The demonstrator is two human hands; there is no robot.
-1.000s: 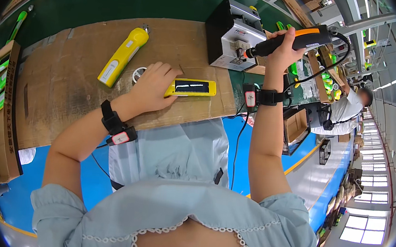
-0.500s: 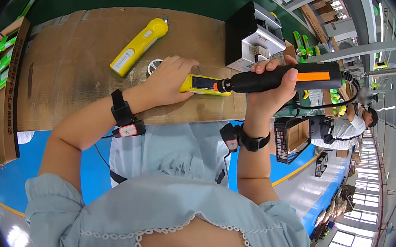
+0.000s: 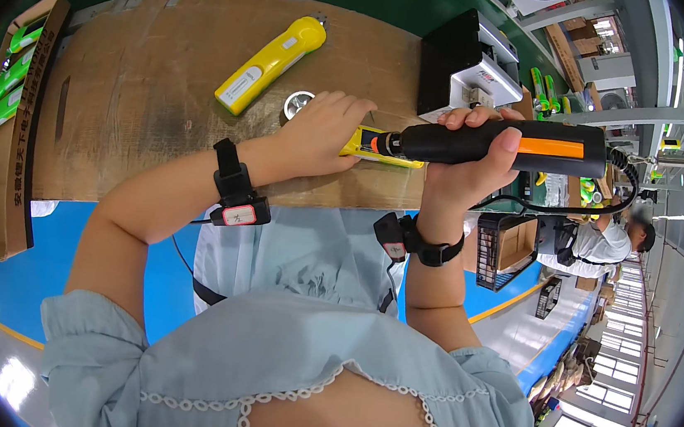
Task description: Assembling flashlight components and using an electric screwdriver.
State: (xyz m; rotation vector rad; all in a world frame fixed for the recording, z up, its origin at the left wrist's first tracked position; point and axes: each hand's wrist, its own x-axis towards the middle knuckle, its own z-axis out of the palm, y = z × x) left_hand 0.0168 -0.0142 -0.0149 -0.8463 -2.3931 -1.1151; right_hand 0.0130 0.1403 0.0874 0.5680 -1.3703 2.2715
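Note:
My left hand [image 3: 325, 133] lies over one end of a long yellow housing [image 3: 401, 162] on the cardboard, its fingers curled round it and pressing it down. A dark recess shows in the part that I can see. In my right hand [image 3: 480, 165] is a black electric screwdriver [image 3: 557, 147] with an orange stripe, held almost level. Its tip reaches the recess beside my left fingers; whether a screw sits there is hidden. Just left of my left hand is a silver round part [image 3: 296, 104]. Farther off lies a yellow flashlight-shaped device [image 3: 267, 68].
A black and silver box-shaped machine [image 3: 447, 70] stands behind the screwdriver. Along the left edge, a cardboard box [image 3: 27, 151] holds several green devices [image 3: 13, 77]. The screwdriver's cable [image 3: 559, 210] loops down at right, above a black crate [image 3: 491, 258]. Another person [image 3: 614, 242] works farther right.
The view has shifted, so the bench things appear farther right. Against the yellow housing, the screwdriver's tip has moved left, closer to my left fingers. Both hands keep their hold.

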